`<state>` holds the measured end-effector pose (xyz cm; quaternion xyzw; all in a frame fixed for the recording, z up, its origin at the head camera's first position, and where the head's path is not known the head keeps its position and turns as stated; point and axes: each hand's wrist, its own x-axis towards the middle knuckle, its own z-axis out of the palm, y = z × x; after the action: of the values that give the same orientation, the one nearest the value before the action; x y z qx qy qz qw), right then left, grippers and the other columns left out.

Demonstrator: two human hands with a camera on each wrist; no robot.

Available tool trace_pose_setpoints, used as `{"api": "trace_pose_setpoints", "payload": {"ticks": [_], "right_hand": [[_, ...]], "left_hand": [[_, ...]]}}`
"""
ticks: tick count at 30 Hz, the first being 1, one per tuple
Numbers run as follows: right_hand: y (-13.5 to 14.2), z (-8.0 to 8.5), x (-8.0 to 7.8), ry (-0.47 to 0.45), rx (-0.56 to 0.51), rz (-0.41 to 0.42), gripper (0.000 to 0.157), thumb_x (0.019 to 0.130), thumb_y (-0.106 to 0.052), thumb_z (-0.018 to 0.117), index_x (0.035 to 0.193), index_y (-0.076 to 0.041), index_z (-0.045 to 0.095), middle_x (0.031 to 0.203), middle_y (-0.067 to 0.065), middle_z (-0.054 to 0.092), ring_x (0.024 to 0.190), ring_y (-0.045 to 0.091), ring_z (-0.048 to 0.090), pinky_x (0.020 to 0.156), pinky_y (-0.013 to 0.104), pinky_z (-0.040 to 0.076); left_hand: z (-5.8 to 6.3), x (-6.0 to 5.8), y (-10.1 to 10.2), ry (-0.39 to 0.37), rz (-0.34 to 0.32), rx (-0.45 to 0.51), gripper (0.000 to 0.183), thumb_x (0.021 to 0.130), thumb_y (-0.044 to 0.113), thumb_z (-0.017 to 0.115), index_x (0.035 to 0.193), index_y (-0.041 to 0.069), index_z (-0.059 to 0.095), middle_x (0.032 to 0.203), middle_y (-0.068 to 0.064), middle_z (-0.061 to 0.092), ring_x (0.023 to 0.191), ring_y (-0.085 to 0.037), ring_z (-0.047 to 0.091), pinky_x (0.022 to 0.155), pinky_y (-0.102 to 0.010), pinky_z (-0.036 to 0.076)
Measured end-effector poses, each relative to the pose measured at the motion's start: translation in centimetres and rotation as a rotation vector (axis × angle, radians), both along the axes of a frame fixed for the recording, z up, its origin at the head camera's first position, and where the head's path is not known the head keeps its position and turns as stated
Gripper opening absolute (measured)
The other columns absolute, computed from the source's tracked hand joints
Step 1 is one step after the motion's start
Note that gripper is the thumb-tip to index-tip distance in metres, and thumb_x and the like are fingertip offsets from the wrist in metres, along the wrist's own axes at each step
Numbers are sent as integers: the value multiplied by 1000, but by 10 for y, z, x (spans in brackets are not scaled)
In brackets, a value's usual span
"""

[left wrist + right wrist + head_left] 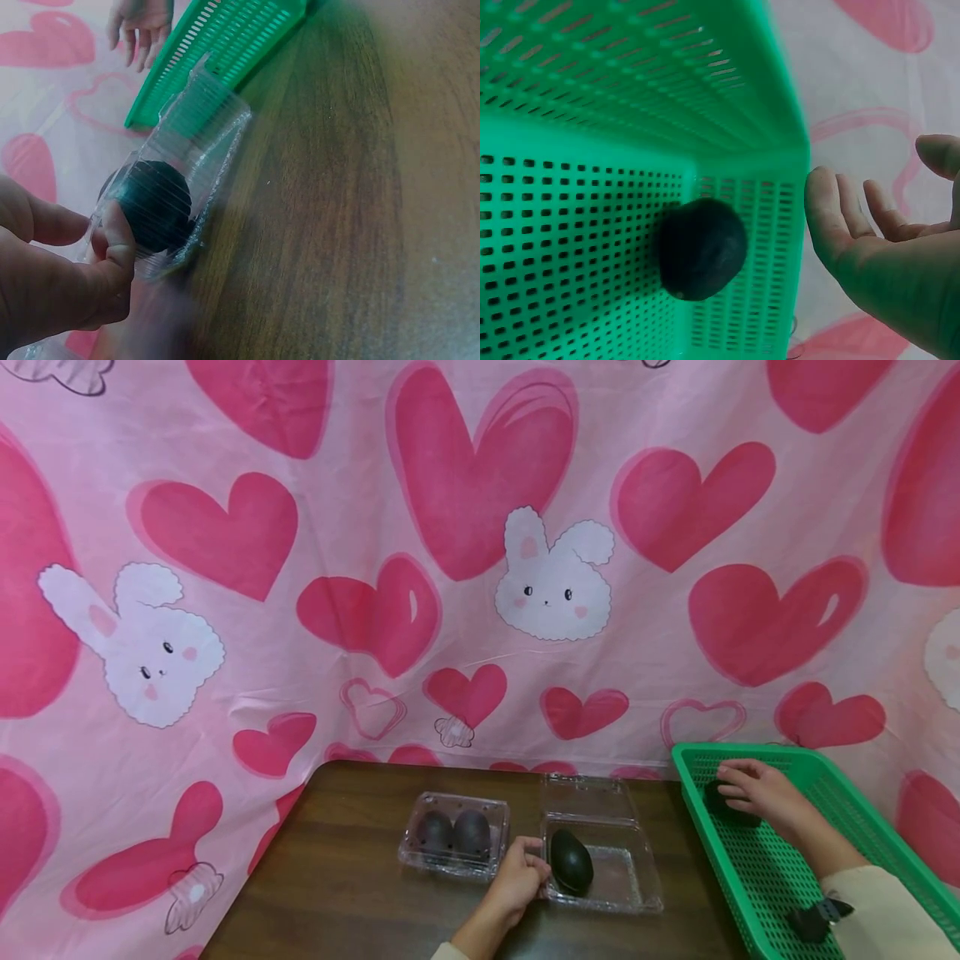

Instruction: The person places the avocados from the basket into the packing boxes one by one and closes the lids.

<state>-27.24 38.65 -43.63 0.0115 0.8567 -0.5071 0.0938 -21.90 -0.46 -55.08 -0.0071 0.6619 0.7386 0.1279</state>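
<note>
An open clear plastic clamshell box (618, 872) lies on the table with its lid folded back. One dark green avocado (572, 862) sits in its left half. My left hand (517, 877) pinches the box's left edge; the left wrist view shows thumb and fingers (116, 240) curled at the clear wall. Over the far end of a green basket (716, 852), my right hand (768, 797) hovers with relaxed fingers. Beneath it another dark avocado (703, 250) rests on the basket floor, apart from the hand in the right wrist view.
Left of the open box stands a closed clear box (450, 864) with two dark avocados (471, 833) inside. The brown wooden table (337, 877) ends at a pink cloth (480, 635) printed with hearts and rabbits. The basket's raised walls border the right side.
</note>
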Motion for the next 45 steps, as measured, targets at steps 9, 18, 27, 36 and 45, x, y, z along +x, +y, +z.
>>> {"api": "trace_pose_setpoints", "payload": {"ticks": [9,18,27,36,45], "right_hand": [[18,-14,-10,33,58,-15,74,111,-42,39,151,19,22,151,43,35,100,-5,64,90,31,61],[35,-31,-12,126,248,-51,70,111,-45,38,149,13,35,147,42,38,125,48,53,93,48,57],[51,-47,-19,58,355,-32,80,108,-49,44,150,17,26,149,47,24,130,66,31,99,75,41],[53,-65,-25,33,379,1,91,105,-49,52,150,22,17,147,51,24,128,66,40,98,71,46],[48,-76,-26,40,376,-2,92,104,-47,56,153,19,14,148,53,18,129,70,29,100,78,39]], "left_hand": [[2,0,0,5,4,-2,39,91,-12,54,129,-7,47,85,-7,51,69,-15,49,57,-24,44],[3,2,0,9,5,7,39,91,-13,54,129,-7,47,85,-5,51,69,-15,49,57,-23,44],[4,1,-2,4,-2,-8,38,92,-12,54,130,-6,47,86,-5,52,70,-15,49,57,-23,44],[6,3,-2,4,-7,12,39,92,-13,53,130,-7,46,85,-4,51,68,-14,49,57,-23,44],[3,2,-1,4,-8,13,40,91,-13,54,130,-7,47,86,-5,51,68,-14,49,56,-22,45]]}}
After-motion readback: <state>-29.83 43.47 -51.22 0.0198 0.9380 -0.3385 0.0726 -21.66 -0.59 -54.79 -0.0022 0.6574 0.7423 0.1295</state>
